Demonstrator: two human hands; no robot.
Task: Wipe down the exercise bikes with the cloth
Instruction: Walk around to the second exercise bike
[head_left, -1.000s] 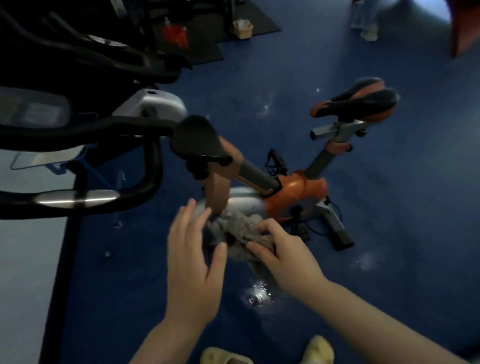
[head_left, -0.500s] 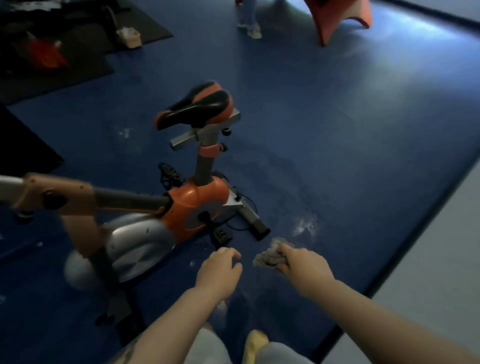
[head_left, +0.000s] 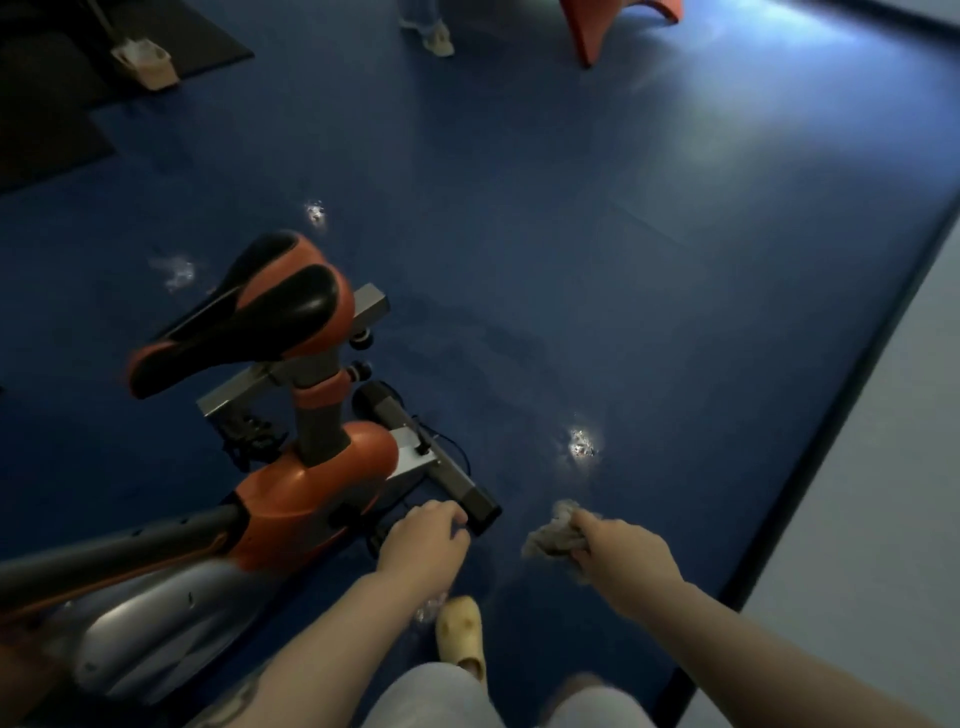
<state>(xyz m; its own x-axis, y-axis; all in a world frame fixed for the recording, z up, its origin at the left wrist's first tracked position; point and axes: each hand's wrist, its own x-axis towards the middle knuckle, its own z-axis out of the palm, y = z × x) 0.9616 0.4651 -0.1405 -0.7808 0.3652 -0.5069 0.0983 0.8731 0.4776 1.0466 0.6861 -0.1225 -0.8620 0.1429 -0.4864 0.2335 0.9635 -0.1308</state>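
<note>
A dark blue floor (head_left: 597, 260) fills the room, with bright light glaring on it near the top right corner and small shiny wet spots (head_left: 582, 441) scattered across it. A black strip (head_left: 852, 395) borders it on the right beside a pale grey floor (head_left: 893, 519). Black mats (head_left: 47, 104) lie at the top left, and an orange stand (head_left: 597, 26) sits at the top edge.

Orange and black exercise bike (head_left: 291, 483) stands at the left edge of the dark blue floor (head_left: 623, 260), black-and-orange padded saddle (head_left: 244, 317) up top, silver flywheel cover (head_left: 156, 634) low left. Right hand (head_left: 626, 556) grips a crumpled grey cloth (head_left: 553, 535) above the floor, clear of the bike. Left hand (head_left: 423, 540), fingers curled, sits near the grey rear stabiliser bar (head_left: 441, 467). Yellow foam clog (head_left: 462, 639) below it.
</note>
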